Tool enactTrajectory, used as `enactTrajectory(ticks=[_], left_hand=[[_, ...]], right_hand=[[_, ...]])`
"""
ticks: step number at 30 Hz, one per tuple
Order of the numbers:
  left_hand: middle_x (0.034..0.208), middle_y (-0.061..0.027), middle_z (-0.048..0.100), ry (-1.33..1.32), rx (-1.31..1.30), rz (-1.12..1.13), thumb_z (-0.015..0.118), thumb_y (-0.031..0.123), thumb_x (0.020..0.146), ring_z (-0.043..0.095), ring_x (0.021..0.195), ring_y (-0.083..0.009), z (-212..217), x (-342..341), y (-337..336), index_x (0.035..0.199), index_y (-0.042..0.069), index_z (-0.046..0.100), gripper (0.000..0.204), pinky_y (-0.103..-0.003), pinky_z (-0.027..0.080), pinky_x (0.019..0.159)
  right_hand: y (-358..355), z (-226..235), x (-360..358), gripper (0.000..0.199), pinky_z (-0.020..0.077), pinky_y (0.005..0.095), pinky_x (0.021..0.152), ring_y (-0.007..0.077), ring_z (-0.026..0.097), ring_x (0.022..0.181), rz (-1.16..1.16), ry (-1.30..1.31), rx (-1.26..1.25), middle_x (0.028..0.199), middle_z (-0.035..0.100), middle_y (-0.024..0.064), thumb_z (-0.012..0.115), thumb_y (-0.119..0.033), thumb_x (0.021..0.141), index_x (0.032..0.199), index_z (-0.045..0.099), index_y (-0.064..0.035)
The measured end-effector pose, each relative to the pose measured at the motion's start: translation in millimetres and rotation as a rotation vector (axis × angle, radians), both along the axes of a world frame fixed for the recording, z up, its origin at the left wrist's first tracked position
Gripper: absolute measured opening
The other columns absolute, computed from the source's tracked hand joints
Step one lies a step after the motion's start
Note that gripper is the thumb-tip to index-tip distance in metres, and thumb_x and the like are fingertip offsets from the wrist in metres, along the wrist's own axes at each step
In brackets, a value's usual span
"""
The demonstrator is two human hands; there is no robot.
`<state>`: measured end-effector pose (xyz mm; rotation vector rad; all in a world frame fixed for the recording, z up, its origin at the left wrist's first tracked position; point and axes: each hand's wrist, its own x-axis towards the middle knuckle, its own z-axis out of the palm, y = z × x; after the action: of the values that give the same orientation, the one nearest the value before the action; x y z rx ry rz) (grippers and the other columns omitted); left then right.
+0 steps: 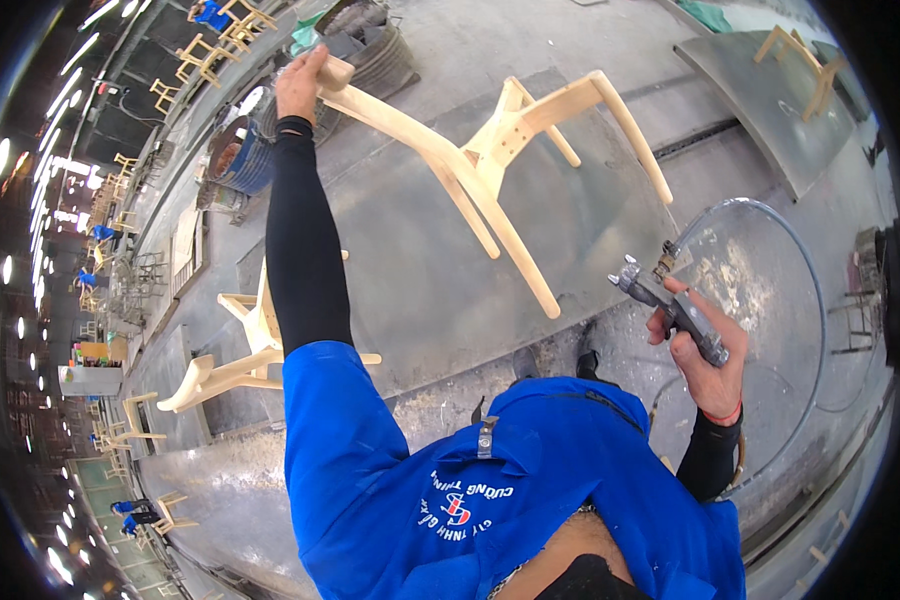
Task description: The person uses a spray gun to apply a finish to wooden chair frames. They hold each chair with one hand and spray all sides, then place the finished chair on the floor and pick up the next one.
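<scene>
Left hand [300, 82]: arm stretched out straight, black sleeve under a blue work shirt, fingers closed round the end of a leg of a bare wooden chair [490, 160]. The chair is tipped on its side, held up off the grey floor [420, 270]; its other legs point right and down toward the person, pale raw wood all over.

Right hand [705, 355]: palm up, fingers wrapped round the grip of a metal spray gun [670, 300]. The nozzle end points up and left, toward the chair but well apart from it. A red band sits at the wrist. A clear hose [805, 270] runs from the top of the gun, arcs up and right, then loops down along the right side of the view.

Below the hands: two dark shoes on the floor, near the edge of a darker floor panel. Pale dust or overspray marks the floor right of the gun.

Further out: a second unfinished chair [240, 350] stands just left of the person's left arm. Beyond the left hand, a blue drum [240, 155] and a stack of tyres [375, 50]. Top right, another chair [800, 60] on a raised grey board. Along the left rim, rows of more wooden chairs, ceiling lights, and other people in blue, too small to tell what they do.
</scene>
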<state>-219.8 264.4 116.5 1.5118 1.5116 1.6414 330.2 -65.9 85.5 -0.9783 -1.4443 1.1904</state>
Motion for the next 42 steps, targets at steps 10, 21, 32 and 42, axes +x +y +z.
enactTrajectory(ticks=[10,21,32,42], left_hand=[[0.107,-0.0072,0.071,-0.025,-0.026,0.092,0.075,0.040,0.092,0.064,0.101,-0.0188,-8.1,10.5,5.1,0.112,0.001,0.073,0.044,-0.034,0.050,0.089],[0.111,-0.0145,0.069,1.006,0.095,0.370,0.072,0.013,0.078,0.060,0.110,-0.0321,-26.1,-7.2,48.7,0.104,0.013,0.076,0.026,-0.040,0.050,0.096],[0.114,-0.0131,0.059,1.020,0.043,0.236,0.074,0.024,0.085,0.061,0.102,-0.0279,-4.6,14.5,28.9,0.121,0.010,0.058,0.042,-0.042,0.053,0.077],[0.109,-0.0108,0.059,0.234,-0.110,0.334,0.069,0.026,0.089,0.061,0.098,-0.0275,0.5,71.5,17.4,0.120,0.008,0.052,0.040,-0.044,0.054,0.069]], right_hand=[[-29.9,-44.5,57.1,0.056,0.0564,0.0306,0.073,0.0152,0.067,0.081,-0.083,-0.134,-0.404,0.091,0.071,0.0091,0.074,-0.032,0.096,0.136,0.060,0.0058],[15.1,-218.9,103.2,0.029,0.0500,0.0264,0.061,0.0071,0.059,0.068,-0.131,-0.328,-0.592,0.080,0.065,-0.0007,0.068,-0.025,0.099,0.116,0.071,-0.0006],[155.8,-258.8,5.0,0.031,0.0491,0.0280,0.061,0.0092,0.061,0.067,0.022,0.296,-0.454,0.075,0.064,0.0010,0.069,-0.032,0.099,0.105,0.073,-0.0020],[169.9,-287.9,28.3,0.035,0.0521,0.0385,0.075,0.0304,0.067,0.078,-0.155,-0.103,-0.330,0.089,0.072,0.0172,0.071,-0.034,0.095,0.111,0.072,-0.0033]])
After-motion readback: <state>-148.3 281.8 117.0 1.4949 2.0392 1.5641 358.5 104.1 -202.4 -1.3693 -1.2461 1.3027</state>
